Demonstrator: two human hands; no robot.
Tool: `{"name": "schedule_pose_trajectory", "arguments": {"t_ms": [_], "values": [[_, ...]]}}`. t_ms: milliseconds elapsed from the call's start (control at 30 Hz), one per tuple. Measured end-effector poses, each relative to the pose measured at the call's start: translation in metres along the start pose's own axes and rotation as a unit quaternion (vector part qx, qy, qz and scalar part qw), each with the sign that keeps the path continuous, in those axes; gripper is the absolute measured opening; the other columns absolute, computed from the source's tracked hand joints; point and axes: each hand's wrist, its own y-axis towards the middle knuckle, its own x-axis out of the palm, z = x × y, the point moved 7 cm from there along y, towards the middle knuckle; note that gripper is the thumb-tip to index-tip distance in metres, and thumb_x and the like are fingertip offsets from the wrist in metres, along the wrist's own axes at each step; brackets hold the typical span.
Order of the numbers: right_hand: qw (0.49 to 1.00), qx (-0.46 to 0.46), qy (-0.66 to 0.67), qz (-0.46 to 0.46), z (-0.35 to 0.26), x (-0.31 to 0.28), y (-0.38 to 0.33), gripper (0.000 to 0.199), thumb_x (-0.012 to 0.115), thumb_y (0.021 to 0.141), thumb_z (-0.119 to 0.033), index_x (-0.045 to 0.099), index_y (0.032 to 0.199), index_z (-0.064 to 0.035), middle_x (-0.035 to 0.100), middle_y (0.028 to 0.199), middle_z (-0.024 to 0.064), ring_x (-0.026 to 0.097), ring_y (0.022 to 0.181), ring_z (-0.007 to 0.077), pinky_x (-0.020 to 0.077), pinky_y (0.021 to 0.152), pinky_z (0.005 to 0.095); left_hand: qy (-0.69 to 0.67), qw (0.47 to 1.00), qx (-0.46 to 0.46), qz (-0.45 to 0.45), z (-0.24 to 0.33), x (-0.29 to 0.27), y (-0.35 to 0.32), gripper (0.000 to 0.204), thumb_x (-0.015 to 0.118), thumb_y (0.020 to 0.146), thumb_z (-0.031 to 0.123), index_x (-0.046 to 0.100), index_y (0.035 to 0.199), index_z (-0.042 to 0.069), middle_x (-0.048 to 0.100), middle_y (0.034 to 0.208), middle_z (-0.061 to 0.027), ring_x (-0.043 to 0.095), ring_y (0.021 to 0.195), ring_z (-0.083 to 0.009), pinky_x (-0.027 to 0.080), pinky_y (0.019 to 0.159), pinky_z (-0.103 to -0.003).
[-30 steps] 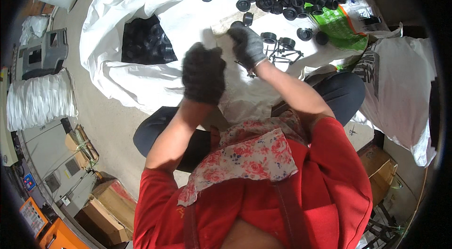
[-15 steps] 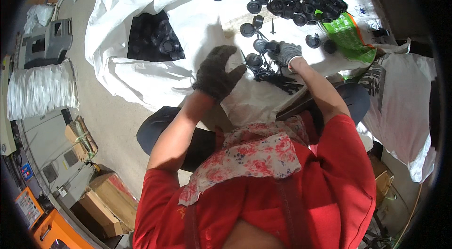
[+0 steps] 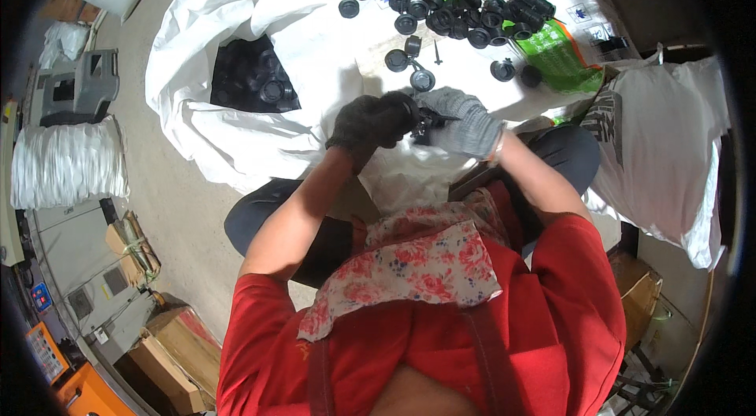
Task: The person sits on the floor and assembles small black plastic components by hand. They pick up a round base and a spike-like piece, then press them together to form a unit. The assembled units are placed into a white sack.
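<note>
- Left hand (image 3: 370, 123): dark glove; I log it curled shut around one end of a small black part (image 3: 423, 123); half a second ago it sat lower and further left, apart from the other hand; now the two meet.
- Right hand (image 3: 466, 122): grey knit glove; fingers closed on the other side of the same part; earlier it reached out among the loose pieces, since drawn back toward the body.
- Small black part: held between both gloves above the lap, over the white sheet (image 3: 331, 46); its exact shape I cannot make out.
- Black round caps (image 3: 465, 11): scattered pile on the sheet ahead of the hands, well apart from them; a few strays (image 3: 409, 62) lie nearer, just beyond the gloves; the pile sits as it did before, allowing for the shifted view.
- Open white sack (image 3: 197, 101): to the left of the hands; dark parts (image 3: 256, 77) show inside its mouth.
- White bag (image 3: 669, 156): at the person's right, beside the knee.
- Stack of white material (image 3: 67, 164): on the floor, far left.
</note>
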Motion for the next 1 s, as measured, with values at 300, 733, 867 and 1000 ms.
{"name": "schedule_pose_trajectory", "arguments": {"t_ms": [300, 733, 867, 1000], "values": [[0.910, -0.140, -0.391, -0.003, -0.022, 0.014, -0.003, 0.036, 0.055, 0.076, -0.024, 0.063, 0.109, -0.0115, 0.055, 0.121, 0.0086, 0.046, 0.121, 0.0303, 0.0259, 0.102, 0.0574, 0.257, 0.900, 0.288, -0.204, 0.007, 0.024, -0.028, 0.037, 0.061, 0.086, 0.026, 0.057, 0.117, 0.005, 0.064, 0.103, -0.0104, 0.063, 0.093, -0.0270, 0.050, 0.084, -0.038], [0.641, 0.129, 0.756, 0.045, 0.020, 0.006, 0.037, 0.034, 0.058, 0.088, -0.034, 0.067, 0.092, -0.0015, 0.065, 0.081, 0.0138, 0.065, 0.082, 0.0256, 0.0541, 0.080, 0.0354, -0.297, 0.942, 0.155, -0.028, 0.021, -0.026, -0.023, 0.040, 0.052, 0.093, 0.036, 0.055, 0.119, 0.005, 0.061, 0.113, -0.0077, 0.058, 0.102, -0.0222, 0.046, 0.091, -0.041], [0.883, 0.054, 0.426, 0.190, 0.012, 0.019, 0.065, 0.032, 0.053, 0.093, -0.027, 0.058, 0.111, -0.0011, 0.059, 0.097, 0.0041, 0.054, 0.088, 0.0114, 0.0459, 0.082, 0.0259, -0.319, 0.930, 0.139, -0.121, 0.031, -0.003, -0.025, 0.040, 0.049, 0.093, 0.031, 0.053, 0.119, 0.002, 0.058, 0.118, -0.0119, 0.056, 0.110, -0.0252, 0.043, 0.095, -0.041], [0.836, 0.061, 0.460, 0.294, 0.024, 0.050, 0.080, 0.026, 0.048, 0.094, -0.017, 0.056, 0.112, -0.0005, 0.059, 0.098, 0.0046, 0.054, 0.089, 0.0103, 0.0446, 0.081, 0.0226, -0.222, 0.953, 0.196, -0.062, 0.034, -0.028, -0.015, 0.033, 0.067, 0.080, 0.014, 0.059, 0.108, 0.000, 0.063, 0.109, -0.0156, 0.059, 0.103, -0.0249, 0.044, 0.092, -0.037]]}}
